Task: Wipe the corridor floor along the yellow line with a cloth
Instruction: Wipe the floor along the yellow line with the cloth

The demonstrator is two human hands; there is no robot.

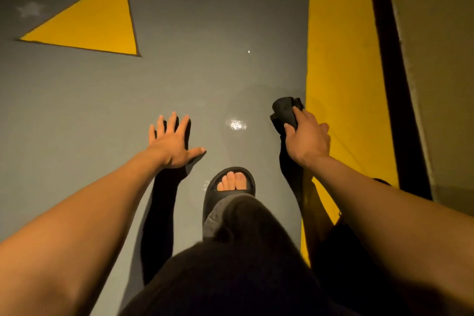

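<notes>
Nearest camera: dark trouser leg, foot in black slipper on grey floor. Left hand flat on floor, fingers spread wide, holding nothing. Right hand grips dark cloth, fingers curled round it; cloth on grey floor, just beside left edge of yellow line. Bright glare spot between hands. Farther left: yellow triangle on floor. Black strip along line's right edge.

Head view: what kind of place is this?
Likely an indoor corridor or industrial walkway: glossy grey floor, painted yellow line beside a dark strip along the wall, and a yellow triangle marking.
</notes>
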